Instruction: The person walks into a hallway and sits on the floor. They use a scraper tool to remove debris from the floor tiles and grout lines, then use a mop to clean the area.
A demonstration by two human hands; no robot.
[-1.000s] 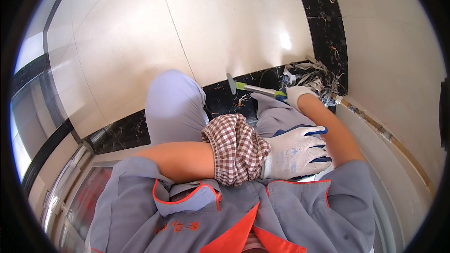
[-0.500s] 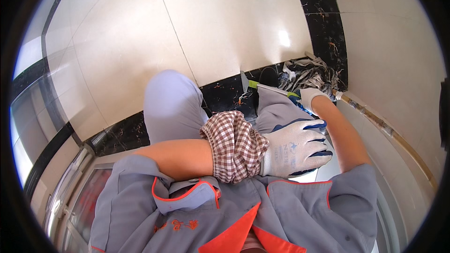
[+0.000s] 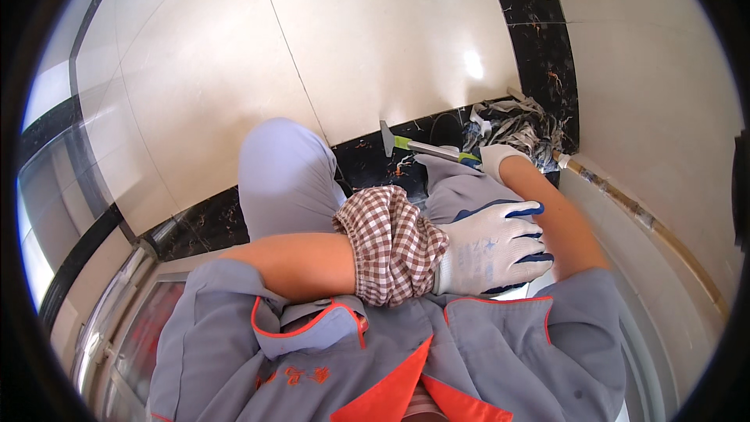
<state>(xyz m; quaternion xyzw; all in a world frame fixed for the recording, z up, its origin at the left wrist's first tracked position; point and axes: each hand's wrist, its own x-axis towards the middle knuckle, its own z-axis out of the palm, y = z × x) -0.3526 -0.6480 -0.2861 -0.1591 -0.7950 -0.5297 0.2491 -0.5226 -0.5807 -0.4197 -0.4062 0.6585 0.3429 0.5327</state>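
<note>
Green-and-grey metal-shafted scraper (image 3: 430,150) in hand; what is done or left cannot be told.
Left of the fingers, its blade is at the black marble border (image 3: 366,162), contact unclear; the white-and-blue gloved left hand (image 3: 488,250) spreads its fingers slightly, palm hidden; the white-gloved right hand (image 3: 498,158) seems wrapped around the handle, fingers mostly hidden; beyond them, a grey rag mop (image 3: 519,126).
</note>
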